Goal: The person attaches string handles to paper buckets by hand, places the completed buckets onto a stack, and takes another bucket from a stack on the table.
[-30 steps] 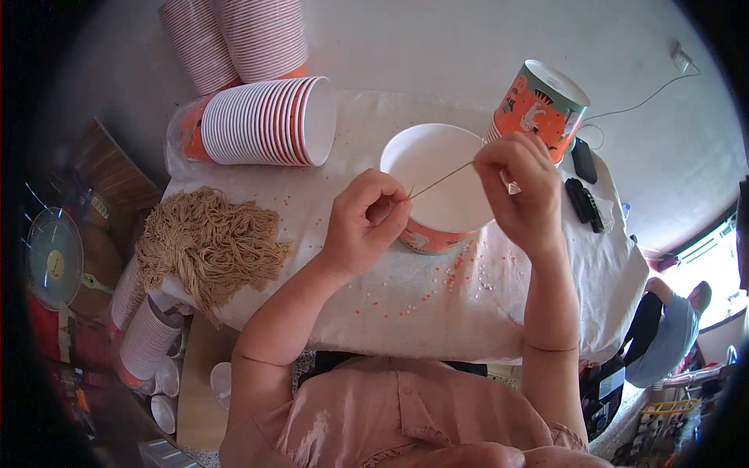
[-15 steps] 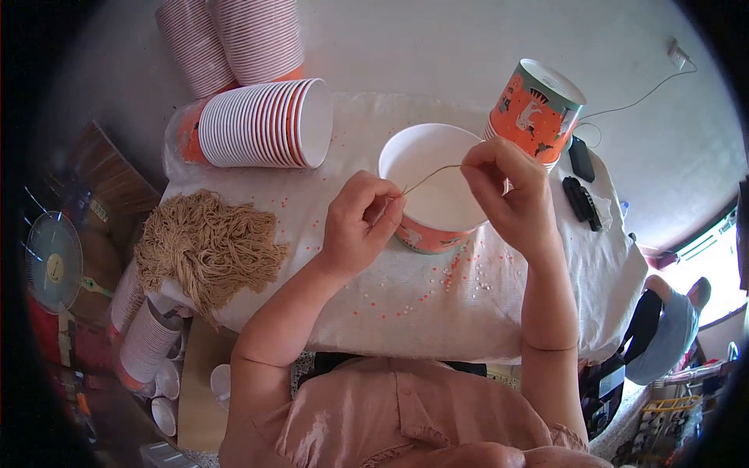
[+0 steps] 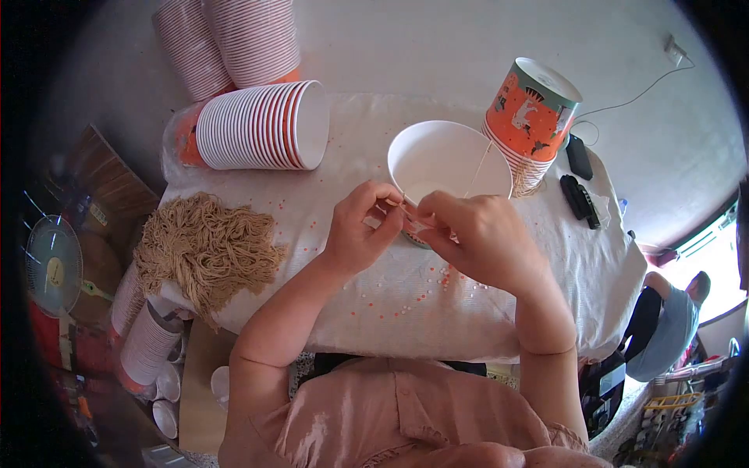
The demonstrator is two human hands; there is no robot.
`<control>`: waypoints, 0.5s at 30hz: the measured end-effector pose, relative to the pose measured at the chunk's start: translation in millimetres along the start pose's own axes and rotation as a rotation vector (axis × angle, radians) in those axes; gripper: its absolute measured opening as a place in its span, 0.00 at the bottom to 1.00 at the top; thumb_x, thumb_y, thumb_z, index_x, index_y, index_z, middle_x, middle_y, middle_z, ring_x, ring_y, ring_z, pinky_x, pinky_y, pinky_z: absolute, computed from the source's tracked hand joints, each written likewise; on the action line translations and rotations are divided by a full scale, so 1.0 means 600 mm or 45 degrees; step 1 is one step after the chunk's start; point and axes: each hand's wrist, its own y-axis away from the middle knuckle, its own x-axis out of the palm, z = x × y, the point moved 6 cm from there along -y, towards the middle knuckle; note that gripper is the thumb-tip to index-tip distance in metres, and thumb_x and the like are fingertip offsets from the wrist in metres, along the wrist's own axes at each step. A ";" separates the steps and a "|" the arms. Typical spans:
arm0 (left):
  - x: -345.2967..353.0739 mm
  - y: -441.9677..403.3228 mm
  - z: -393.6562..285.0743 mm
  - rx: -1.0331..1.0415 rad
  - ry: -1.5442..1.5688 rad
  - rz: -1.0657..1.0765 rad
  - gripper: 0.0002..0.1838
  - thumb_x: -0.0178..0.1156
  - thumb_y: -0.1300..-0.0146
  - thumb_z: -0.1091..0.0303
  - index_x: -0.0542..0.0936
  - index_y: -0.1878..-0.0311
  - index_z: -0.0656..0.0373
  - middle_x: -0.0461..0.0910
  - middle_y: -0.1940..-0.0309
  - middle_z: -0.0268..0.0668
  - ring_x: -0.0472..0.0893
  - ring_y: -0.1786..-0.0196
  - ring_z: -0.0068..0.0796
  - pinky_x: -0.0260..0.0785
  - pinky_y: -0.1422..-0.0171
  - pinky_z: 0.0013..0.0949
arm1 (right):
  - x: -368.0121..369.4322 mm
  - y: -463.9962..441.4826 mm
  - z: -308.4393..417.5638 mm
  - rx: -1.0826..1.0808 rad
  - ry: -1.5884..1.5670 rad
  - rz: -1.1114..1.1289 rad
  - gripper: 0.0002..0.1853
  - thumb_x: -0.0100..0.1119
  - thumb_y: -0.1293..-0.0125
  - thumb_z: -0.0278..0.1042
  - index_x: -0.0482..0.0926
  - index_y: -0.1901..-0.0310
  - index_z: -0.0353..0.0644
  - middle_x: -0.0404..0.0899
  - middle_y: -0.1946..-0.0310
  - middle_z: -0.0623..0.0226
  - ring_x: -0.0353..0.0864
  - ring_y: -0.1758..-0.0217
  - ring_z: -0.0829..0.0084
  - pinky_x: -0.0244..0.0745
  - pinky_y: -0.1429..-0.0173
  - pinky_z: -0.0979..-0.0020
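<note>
A white-lined paper bucket (image 3: 437,156) stands upright on the cloth-covered table. At its near rim my left hand (image 3: 367,225) pinches a thin tan string. Close beside it, my right hand (image 3: 476,234) has its fingertips closed at the same spot and partly covers the bucket; what they grip is too small to tell. A length of string (image 3: 477,170) crosses the bucket's opening. Left of my hands lies a heap of tan strings (image 3: 209,248). Small orange and white dots (image 3: 406,300) are scattered on the cloth.
Stacked buckets (image 3: 253,126) lie at the back left, with taller stacks (image 3: 253,39) behind. An upside-down printed stack (image 3: 530,113) stands at the back right, near black objects (image 3: 579,201). A fan (image 3: 55,265) is far left; another person (image 3: 663,331) is far right.
My right hand has moved left and down to meet my left hand. The string, earlier stretched between my hands, now shows across the bucket's opening.
</note>
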 end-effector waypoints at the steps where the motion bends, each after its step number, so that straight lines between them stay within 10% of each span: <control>1: 0.000 -0.001 0.000 0.042 -0.013 0.019 0.08 0.60 0.39 0.80 0.75 0.58 0.60 0.79 0.63 0.36 0.82 0.65 0.23 0.77 0.65 0.26 | 0.006 0.002 -0.002 0.014 0.110 0.067 0.11 0.65 0.41 0.30 0.80 0.56 0.43 0.79 0.79 0.64 0.80 0.76 0.63 0.72 0.71 0.64; 8: -0.012 -0.013 -0.008 0.074 -0.213 -0.036 0.08 0.60 0.40 0.80 0.77 0.58 0.60 0.79 0.63 0.36 0.82 0.65 0.24 0.77 0.65 0.25 | 0.025 0.004 -0.003 0.068 0.431 0.177 0.11 0.63 0.39 0.36 0.82 0.55 0.51 0.81 0.77 0.61 0.82 0.72 0.58 0.75 0.67 0.59; 15: -0.016 -0.008 0.052 -0.779 0.473 0.115 0.04 0.58 0.36 0.73 0.78 0.60 0.63 0.79 0.70 0.32 0.76 0.72 0.18 0.69 0.68 0.24 | 0.031 0.003 -0.006 0.090 0.485 0.235 0.08 0.63 0.40 0.36 0.82 0.58 0.49 0.80 0.78 0.60 0.82 0.73 0.58 0.75 0.67 0.58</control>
